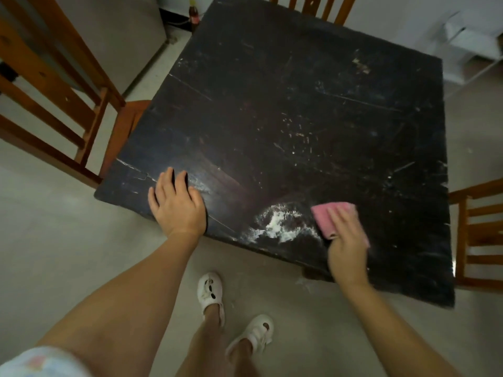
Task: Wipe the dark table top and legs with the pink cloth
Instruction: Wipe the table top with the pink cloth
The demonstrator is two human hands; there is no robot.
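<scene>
The dark square table top [285, 110] fills the middle of the view, scratched and speckled. A patch of white powder [280, 225] lies near its front edge. The folded pink cloth [329, 213] lies flat on the table just right of that patch. My right hand [345, 240] presses on the cloth with straight fingers and is blurred. My left hand [177, 205] rests flat on the table's near left corner, fingers spread. The table legs are mostly hidden under the top.
Orange wooden chairs stand at the left [54, 85], the far side [313, 6] and the right [479, 232]. A bottle [194, 12] stands on the floor beyond the table. A white rack [468, 42] is at the back right. My feet in white shoes [209, 289] stand on the grey floor.
</scene>
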